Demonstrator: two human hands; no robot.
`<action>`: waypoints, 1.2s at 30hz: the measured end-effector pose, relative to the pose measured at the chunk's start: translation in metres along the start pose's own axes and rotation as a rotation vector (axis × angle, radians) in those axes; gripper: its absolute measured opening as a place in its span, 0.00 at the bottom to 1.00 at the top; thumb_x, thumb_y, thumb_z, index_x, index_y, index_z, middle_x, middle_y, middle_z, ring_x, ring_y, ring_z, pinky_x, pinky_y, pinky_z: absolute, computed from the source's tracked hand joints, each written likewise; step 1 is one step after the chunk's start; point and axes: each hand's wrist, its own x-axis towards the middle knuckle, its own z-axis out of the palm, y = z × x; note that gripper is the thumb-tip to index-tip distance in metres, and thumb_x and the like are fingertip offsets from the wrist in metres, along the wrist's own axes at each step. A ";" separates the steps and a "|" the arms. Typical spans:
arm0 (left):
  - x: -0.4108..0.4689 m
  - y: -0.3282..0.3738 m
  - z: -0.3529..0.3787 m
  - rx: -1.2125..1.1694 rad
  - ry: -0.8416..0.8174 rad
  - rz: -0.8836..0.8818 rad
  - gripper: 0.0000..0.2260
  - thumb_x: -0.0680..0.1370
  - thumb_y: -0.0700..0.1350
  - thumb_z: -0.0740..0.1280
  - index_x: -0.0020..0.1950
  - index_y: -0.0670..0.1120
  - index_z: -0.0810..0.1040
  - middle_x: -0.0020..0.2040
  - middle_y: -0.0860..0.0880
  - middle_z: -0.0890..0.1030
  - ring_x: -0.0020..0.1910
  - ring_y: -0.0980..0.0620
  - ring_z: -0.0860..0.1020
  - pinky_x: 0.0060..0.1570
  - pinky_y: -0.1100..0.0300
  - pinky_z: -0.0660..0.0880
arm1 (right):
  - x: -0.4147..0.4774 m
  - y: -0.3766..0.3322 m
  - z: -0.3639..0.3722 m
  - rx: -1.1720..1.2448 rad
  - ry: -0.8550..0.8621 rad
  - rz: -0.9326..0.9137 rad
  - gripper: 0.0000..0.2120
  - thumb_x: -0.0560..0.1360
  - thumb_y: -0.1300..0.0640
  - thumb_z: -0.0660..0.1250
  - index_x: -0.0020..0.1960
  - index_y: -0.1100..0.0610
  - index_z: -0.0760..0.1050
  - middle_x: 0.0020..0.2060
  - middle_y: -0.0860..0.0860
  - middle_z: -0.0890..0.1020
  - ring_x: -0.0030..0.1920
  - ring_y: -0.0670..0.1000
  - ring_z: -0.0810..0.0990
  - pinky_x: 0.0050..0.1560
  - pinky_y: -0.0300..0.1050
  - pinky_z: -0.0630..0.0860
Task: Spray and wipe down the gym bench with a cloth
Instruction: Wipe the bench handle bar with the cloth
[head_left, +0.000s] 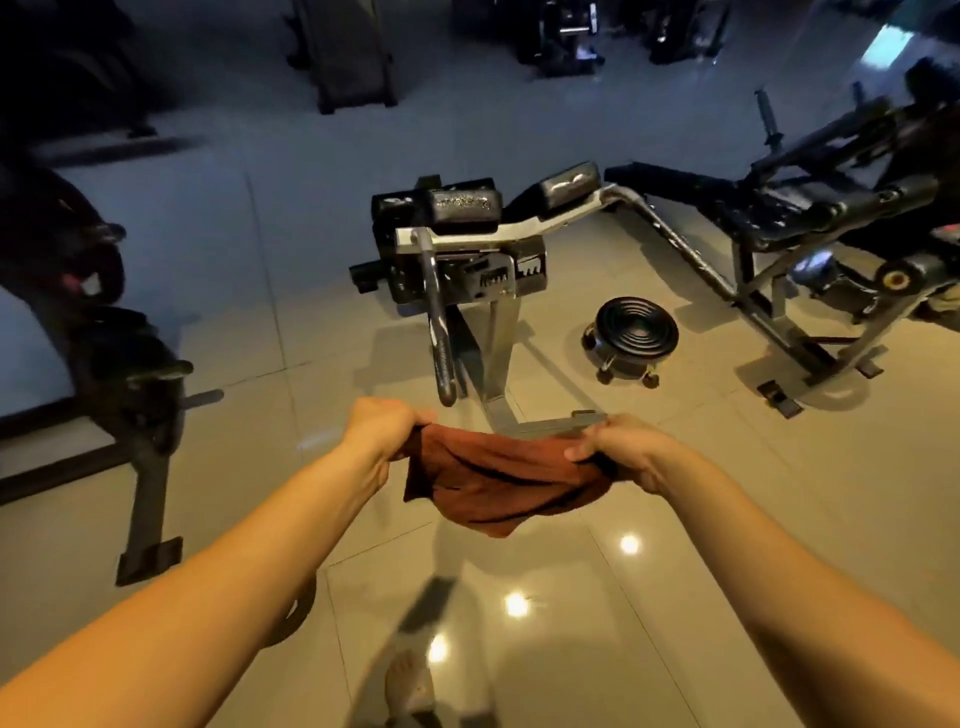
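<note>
A rust-brown cloth (498, 483) hangs slack between my two hands at mid-frame, above the tiled floor. My left hand (382, 431) grips its left end and my right hand (618, 452) grips its right end. Straight ahead stands the gym bench (462, 244), a grey steel frame with worn black pads (462, 208) at its top and a curved handle down its front. Its base foot lies just beyond the cloth. No spray bottle is in view.
A small black round stool on castors (636, 332) sits right of the bench. Another black bench machine (810, 234) fills the right side. Dark equipment with a floor bar (140, 410) stands at the left. Glossy tiles lie around my bare foot (410, 686).
</note>
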 end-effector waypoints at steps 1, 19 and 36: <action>0.009 0.000 -0.013 0.031 0.008 -0.005 0.13 0.75 0.36 0.76 0.34 0.42 0.75 0.35 0.43 0.78 0.34 0.45 0.75 0.34 0.56 0.75 | 0.004 -0.011 0.006 0.013 0.015 -0.028 0.16 0.68 0.64 0.78 0.55 0.62 0.81 0.52 0.59 0.84 0.53 0.59 0.82 0.50 0.51 0.81; 0.085 0.098 -0.143 0.365 0.011 0.260 0.07 0.78 0.35 0.71 0.45 0.44 0.75 0.44 0.41 0.77 0.43 0.43 0.75 0.48 0.50 0.78 | 0.034 -0.197 0.033 0.100 0.234 -0.440 0.08 0.73 0.71 0.72 0.49 0.61 0.82 0.47 0.59 0.83 0.49 0.58 0.81 0.41 0.49 0.81; 0.044 0.221 -0.144 0.567 -0.024 0.351 0.05 0.78 0.47 0.74 0.50 0.47 0.89 0.49 0.52 0.87 0.54 0.51 0.82 0.57 0.56 0.72 | 0.058 -0.357 -0.054 -0.802 -0.345 -0.942 0.04 0.77 0.62 0.72 0.44 0.59 0.85 0.44 0.55 0.84 0.43 0.48 0.79 0.47 0.46 0.73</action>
